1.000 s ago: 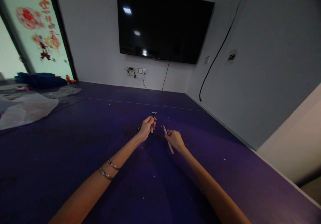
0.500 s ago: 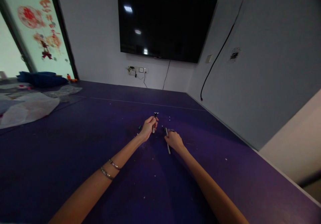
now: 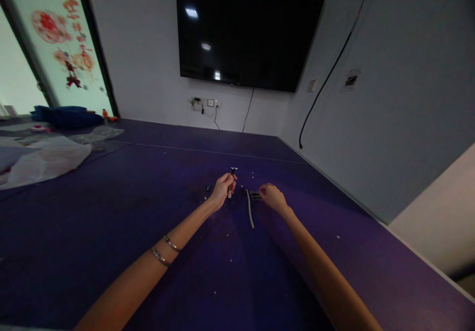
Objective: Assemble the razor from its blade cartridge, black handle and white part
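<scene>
My left hand (image 3: 223,190) is closed around a razor (image 3: 230,191), which stands upright with its T-shaped silvery head on top. To its right, my right hand (image 3: 273,196) has its fingertips pinched at the end of a small dark slotted piece (image 3: 256,196) near the floor. Between the hands lies a slim, slightly curved grey stick (image 3: 250,212), untouched. Left of my left hand rests a small dark object (image 3: 208,188) too small to make out.
Purple flooring (image 3: 178,271) with white specks spreads around. Clear plastic sheeting (image 3: 55,160) and a dark blue bundle (image 3: 67,117) lie at the left. A television (image 3: 248,34) hangs ahead. A black cable (image 3: 326,78) dangles down the right wall.
My right hand has let go of the grey stick, leaving it on the floor, and has moved right to the dark slotted piece. My left hand still holds the razor.
</scene>
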The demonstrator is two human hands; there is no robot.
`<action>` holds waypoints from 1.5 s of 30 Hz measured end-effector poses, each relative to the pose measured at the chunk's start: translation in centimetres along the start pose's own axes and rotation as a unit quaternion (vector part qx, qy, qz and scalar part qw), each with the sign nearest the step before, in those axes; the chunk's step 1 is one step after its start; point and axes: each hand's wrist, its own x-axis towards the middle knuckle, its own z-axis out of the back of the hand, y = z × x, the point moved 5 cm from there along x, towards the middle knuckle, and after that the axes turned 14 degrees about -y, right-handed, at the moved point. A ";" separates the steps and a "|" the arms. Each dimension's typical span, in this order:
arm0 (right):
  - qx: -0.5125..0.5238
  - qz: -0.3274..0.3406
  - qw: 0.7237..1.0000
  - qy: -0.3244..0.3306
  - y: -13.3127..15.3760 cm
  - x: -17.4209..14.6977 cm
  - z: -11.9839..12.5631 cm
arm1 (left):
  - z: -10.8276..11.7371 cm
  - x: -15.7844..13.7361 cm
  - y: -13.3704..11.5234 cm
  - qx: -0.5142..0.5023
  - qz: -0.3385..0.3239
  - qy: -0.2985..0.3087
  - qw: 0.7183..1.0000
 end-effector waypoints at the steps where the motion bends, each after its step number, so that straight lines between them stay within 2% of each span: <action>1: 0.006 0.022 1.000 0.001 -0.4 0.4 -0.1 | 0.0 0.0 0.1 0.002 0.001 0.001 1.000; 6: 0.023 0.109 0.993 0.031 -0.8 0.9 -1.3 | 0.0 -0.2 0.4 0.010 -0.004 0.008 1.000; 15: 0.029 0.121 0.992 0.029 -0.6 1.4 -2.5 | -0.2 -0.4 0.6 0.027 0.002 0.002 1.000; 19: 0.064 0.113 0.992 0.000 -0.7 1.9 -2.2 | -0.1 -0.3 0.8 0.023 0.002 0.004 1.000; 23: 0.190 0.087 0.978 -0.021 -0.5 2.5 -1.4 | 0.0 -0.4 0.8 0.031 0.004 0.006 0.999; 27: 0.320 0.008 0.947 0.012 -0.3 2.9 -1.1 | 0.1 -0.5 1.1 0.045 0.017 0.004 0.999; 30: 0.376 -0.019 0.925 0.041 0.1 2.9 -1.1 | 0.1 -0.5 1.1 0.043 0.014 0.004 0.999; 34: 0.414 -0.044 0.906 0.074 0.7 2.8 -1.0 | 0.1 -0.7 1.2 0.041 0.020 0.008 0.999; 38: 0.424 -0.049 0.901 0.075 1.0 2.6 -0.4 | -0.2 -1.1 1.1 0.047 0.027 0.020 0.998; 45: 0.426 0.012 0.904 0.032 2.7 2.3 2.3 | -1.0 -1.6 1.6 0.077 0.011 0.069 0.995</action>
